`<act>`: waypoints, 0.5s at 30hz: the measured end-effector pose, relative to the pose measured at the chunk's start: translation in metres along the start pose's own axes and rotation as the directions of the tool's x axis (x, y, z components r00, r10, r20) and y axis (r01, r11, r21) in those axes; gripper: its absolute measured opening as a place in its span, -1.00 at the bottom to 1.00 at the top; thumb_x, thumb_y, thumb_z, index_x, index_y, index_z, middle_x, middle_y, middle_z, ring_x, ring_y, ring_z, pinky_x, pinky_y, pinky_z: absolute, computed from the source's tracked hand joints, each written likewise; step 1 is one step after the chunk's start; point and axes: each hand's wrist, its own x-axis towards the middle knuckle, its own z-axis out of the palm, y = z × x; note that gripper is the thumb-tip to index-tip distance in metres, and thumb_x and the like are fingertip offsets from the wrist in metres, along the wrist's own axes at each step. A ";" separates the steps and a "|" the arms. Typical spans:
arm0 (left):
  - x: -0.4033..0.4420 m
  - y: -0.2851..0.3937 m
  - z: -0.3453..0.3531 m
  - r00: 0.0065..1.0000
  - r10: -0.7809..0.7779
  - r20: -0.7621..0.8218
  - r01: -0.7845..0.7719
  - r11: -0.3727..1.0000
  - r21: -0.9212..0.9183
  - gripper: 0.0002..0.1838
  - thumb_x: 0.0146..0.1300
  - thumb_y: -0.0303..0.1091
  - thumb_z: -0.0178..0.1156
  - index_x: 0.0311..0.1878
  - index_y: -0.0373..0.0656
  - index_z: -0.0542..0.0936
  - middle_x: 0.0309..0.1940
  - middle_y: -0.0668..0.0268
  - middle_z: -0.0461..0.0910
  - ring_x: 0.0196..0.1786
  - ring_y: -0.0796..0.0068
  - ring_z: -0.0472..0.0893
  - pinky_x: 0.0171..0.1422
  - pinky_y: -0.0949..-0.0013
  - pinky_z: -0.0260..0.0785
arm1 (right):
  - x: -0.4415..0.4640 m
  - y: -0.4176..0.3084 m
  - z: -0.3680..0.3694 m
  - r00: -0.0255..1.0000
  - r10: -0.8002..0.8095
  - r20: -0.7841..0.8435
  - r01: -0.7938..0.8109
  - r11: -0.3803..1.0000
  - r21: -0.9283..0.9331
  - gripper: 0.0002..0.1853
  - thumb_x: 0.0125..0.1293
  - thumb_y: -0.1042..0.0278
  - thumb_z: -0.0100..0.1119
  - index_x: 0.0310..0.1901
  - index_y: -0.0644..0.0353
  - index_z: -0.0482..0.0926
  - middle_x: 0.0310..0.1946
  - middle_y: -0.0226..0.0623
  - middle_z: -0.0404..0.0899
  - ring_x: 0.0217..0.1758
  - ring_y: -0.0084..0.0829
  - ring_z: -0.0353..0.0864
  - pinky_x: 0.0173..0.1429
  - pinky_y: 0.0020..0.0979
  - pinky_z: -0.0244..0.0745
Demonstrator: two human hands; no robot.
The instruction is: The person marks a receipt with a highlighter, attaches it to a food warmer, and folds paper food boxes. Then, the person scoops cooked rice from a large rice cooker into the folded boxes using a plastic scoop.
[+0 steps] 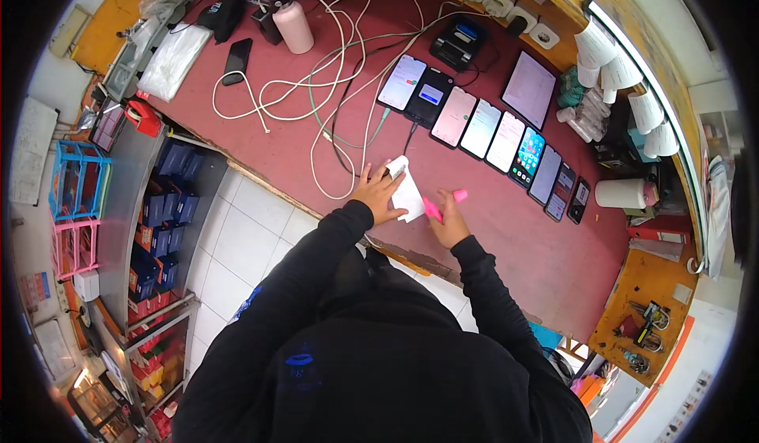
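On the red tabletop, near its front edge, my left hand [378, 195] lies with fingers apart on a white slip of paper [409, 195], pressing it down. Part of the slip curls up beside the fingers. Just to the right, my right hand [449, 223] is closed around a bright pink marker [460, 196], and pink also shows at the slip's right edge. Beyond both hands, several phones stand in a slanting row, among them one with a pink screen [453, 117] and one with app icons [528, 156].
A tablet [529, 88] and a black device [458, 42] sit behind the phones. White cables [341, 63] loop across the table's left half, near a pink bottle [292, 28] and a dark phone [237, 61]. Paper rolls [621, 194] stand at the right.
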 end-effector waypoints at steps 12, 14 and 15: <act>0.000 -0.003 0.003 0.999 0.011 -0.050 -0.011 1.000 -0.010 -0.10 0.04 0.26 0.15 0.36 -0.10 0.22 0.31 0.19 0.27 0.48 0.17 -0.03 0.45 -0.20 -0.32 | 0.033 -0.033 0.008 0.984 -0.102 -0.148 0.076 0.982 -0.172 -0.78 0.10 0.35 0.28 -0.28 0.32 0.57 -0.42 -0.02 0.61 -0.36 -0.15 0.63 -0.25 -0.30 0.48; 0.000 -0.003 0.003 0.999 0.013 -0.046 -0.013 1.000 -0.019 -0.11 0.05 0.23 0.16 0.36 -0.13 0.22 0.31 0.16 0.26 0.49 0.20 -0.05 0.45 -0.20 -0.34 | 0.037 -0.031 0.013 0.983 -0.129 -0.131 0.104 0.977 -0.184 -0.79 0.09 0.37 0.28 -0.28 0.31 0.58 -0.42 -0.05 0.62 -0.36 -0.19 0.64 -0.24 -0.32 0.49; 0.000 -0.003 0.003 0.999 0.012 -0.047 -0.013 1.000 -0.021 -0.11 0.05 0.22 0.16 0.36 -0.12 0.22 0.31 0.16 0.26 0.49 0.20 -0.05 0.45 -0.20 -0.34 | 0.038 -0.031 0.015 0.981 -0.146 -0.131 0.118 0.972 -0.202 -0.79 0.08 0.38 0.28 -0.29 0.32 0.58 -0.41 -0.04 0.62 -0.36 -0.17 0.63 -0.24 -0.31 0.49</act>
